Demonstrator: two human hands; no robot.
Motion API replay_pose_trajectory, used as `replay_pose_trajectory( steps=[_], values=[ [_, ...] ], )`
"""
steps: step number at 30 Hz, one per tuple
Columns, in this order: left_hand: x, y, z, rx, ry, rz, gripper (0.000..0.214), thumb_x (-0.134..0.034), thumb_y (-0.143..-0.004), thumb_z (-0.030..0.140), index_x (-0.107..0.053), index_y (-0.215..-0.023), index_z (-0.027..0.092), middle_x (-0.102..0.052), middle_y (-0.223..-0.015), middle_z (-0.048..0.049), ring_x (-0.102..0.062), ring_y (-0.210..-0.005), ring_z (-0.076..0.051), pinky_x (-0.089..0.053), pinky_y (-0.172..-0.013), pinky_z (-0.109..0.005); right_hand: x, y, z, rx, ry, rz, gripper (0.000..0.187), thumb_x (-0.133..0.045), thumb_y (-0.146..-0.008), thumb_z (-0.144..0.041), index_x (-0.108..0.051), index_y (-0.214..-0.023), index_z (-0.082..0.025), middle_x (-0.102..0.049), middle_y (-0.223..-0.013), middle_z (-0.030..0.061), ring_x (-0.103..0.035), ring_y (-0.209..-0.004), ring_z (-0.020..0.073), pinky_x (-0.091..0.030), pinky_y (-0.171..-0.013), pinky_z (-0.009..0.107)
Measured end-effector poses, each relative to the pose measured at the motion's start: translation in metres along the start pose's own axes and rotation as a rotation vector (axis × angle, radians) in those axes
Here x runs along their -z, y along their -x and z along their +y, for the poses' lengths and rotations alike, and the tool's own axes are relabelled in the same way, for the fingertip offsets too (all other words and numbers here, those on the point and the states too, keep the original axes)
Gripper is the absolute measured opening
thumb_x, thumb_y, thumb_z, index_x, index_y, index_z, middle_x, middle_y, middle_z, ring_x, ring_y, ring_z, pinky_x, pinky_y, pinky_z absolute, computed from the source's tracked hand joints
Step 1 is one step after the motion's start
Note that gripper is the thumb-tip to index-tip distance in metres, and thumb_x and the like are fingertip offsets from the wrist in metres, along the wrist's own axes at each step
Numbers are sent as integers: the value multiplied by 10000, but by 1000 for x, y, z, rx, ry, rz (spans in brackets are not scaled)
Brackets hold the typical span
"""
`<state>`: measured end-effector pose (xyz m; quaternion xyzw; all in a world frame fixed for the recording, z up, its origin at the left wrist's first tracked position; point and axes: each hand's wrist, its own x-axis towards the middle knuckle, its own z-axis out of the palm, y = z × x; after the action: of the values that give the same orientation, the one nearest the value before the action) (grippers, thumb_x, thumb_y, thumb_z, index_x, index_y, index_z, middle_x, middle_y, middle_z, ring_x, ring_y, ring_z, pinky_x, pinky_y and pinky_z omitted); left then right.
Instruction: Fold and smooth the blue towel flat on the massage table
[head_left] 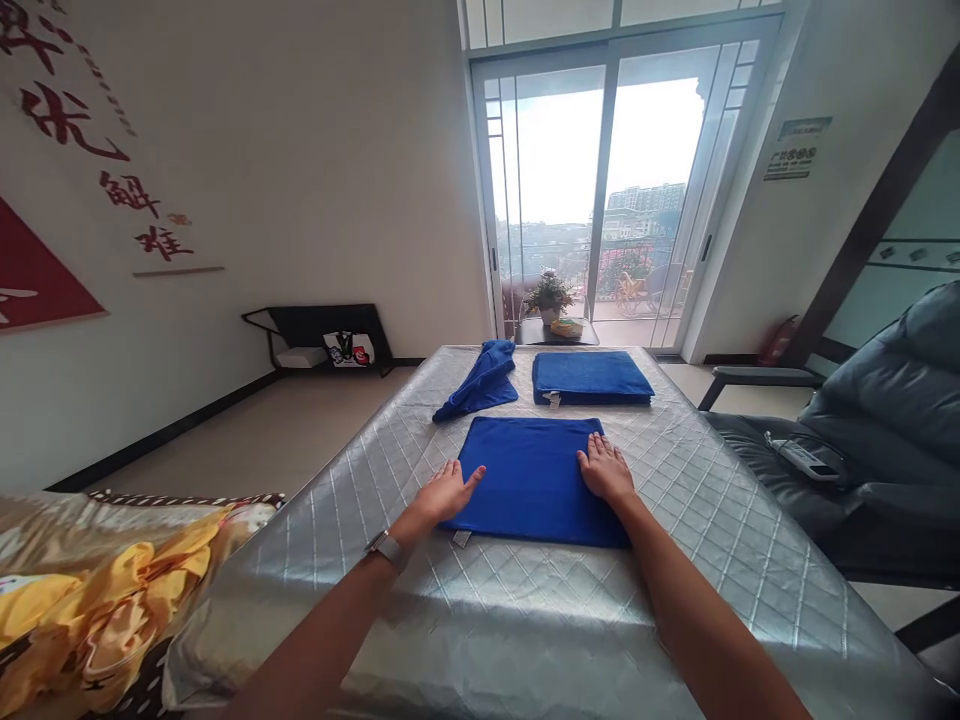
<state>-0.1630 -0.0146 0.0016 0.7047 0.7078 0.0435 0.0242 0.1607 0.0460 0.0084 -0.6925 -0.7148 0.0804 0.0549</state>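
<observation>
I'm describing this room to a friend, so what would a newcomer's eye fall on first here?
Probably the flat, rectangular bright-blue cloth on the silver quilted cover, with the left hand and right hand at its opposite sides. Beyond it lie a crumpled blue cloth to the left and a neat blue fabric stack to the right. Bright sliding glass doors stand at the back.

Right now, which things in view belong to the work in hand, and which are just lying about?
Part of it:
flat blue cloth, with left hand and right hand at its edges
probably blue stack and crumpled blue cloth, being similar

Lying about:
yellow cloth
potted plant
patterned bag
white device on the armchair
</observation>
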Motion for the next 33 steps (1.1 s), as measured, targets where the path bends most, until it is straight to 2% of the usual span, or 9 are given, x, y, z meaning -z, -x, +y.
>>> replay_pose_trajectory(
  steps=[2,5,8,10,13,19,24,29,33],
  values=[
    [13,-12,18,31,-6,-20,936,-110,-1000,703,-373,-1536,-19,-359,-1596,-262,-343,-1503,-323,-286,-1216,-429,0,1,-1,-1,3,5,687,-164,-1050,-416,-201,-1635,-57,-165,-1710,87,-123,-1574,204,-69,-1268,373],
    [23,-27,77,-99,14,39,874,-119,-1020,660,-361,-1556,14,-327,-1629,-211,-281,-1533,-296,-226,-1252,-427,0,1,0,6,9,16,677,-159,-1051,-404,-218,-1633,-64,-173,-1708,91,-128,-1573,203,-84,-1267,377],
    [15,-40,152,-316,77,85,820,-94,-1036,603,-370,-1563,38,-335,-1638,-169,-269,-1540,-249,-198,-1267,-384,-1,2,2,19,30,23,659,-154,-1055,-382,-229,-1633,-75,-185,-1706,97,-139,-1572,208,-98,-1265,383],
    [5,-47,190,-401,121,98,812,-51,-1040,569,-367,-1564,36,-321,-1648,-155,-244,-1548,-225,-162,-1275,-365,-4,1,4,39,53,30,651,-162,-1057,-376,-226,-1636,-87,-186,-1707,96,-132,-1574,208,-106,-1263,379],
    [-7,-54,213,-355,168,45,829,-2,-1032,558,-357,-1569,37,-306,-1656,-147,-227,-1553,-223,-156,-1278,-382,-7,0,7,60,70,37,649,-172,-1056,-376,-221,-1639,-95,-176,-1709,96,-126,-1575,210,-125,-1261,380],
    [-18,-53,179,-158,168,52,888,-35,-1000,652,-307,-1594,51,-262,-1670,-151,-196,-1561,-247,-147,-1283,-409,-8,-4,6,35,58,46,665,-143,-1053,-374,-228,-1630,-54,-195,-1703,107,-152,-1570,227,-120,-1264,395],
    [-16,-51,126,-61,132,76,895,-23,-986,680,-300,-1606,97,-268,-1673,-129,-203,-1559,-253,-152,-1282,-431,-7,-5,5,26,44,36,677,-143,-1049,-390,-223,-1630,-50,-184,-1704,94,-148,-1571,218,-114,-1267,394],
    [-9,-48,63,85,95,57,929,-64,-981,715,-281,-1603,59,-229,-1679,-159,-175,-1565,-259,-138,-1279,-418,-6,-3,4,24,61,42,672,-143,-1048,-382,-238,-1628,-57,-201,-1700,91,-158,-1569,213,-108,-1267,390],
    [-6,-44,34,119,92,74,929,-66,-985,716,-278,-1598,51,-224,-1676,-178,-193,-1561,-263,-163,-1270,-429,-6,-3,4,19,67,35,672,-144,-1048,-384,-230,-1630,-59,-196,-1702,85,-154,-1569,209,-116,-1266,388]
  ],
)
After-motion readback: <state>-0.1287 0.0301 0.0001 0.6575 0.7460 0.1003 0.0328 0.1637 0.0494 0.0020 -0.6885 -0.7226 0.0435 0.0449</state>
